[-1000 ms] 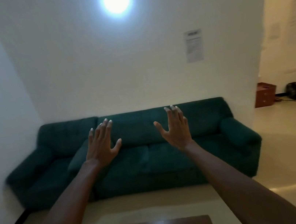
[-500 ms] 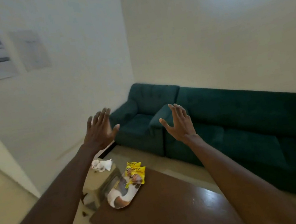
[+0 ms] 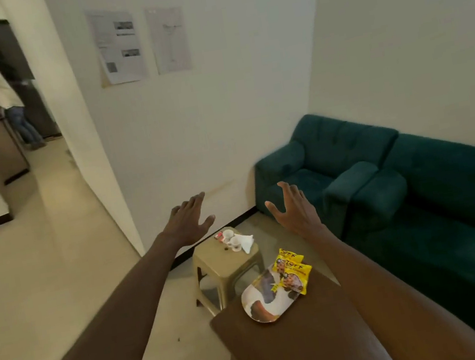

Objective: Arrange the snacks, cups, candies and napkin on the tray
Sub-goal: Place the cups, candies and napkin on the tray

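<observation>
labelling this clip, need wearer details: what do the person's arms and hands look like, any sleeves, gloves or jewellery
Both forearms are bare as far as the frame shows: no sleeves in view. The left hand and right hand have no gloves, and no rings, watch or bracelets are visible. Fingernails look short and unpainted.

1. The sofa (image 3: 400,186) is showing deep teal green.
2. The snack packets (image 3: 292,270) are showing bright yellow with dark print.
3. The tray (image 3: 263,302) is wearing a white-and-brown patchy pattern.
4. The table (image 3: 301,349) is looking glossy brown.
5. The stool (image 3: 227,261) is appearing tan, carrying white cups (image 3: 232,240) and a white napkin (image 3: 247,241).
</observation>
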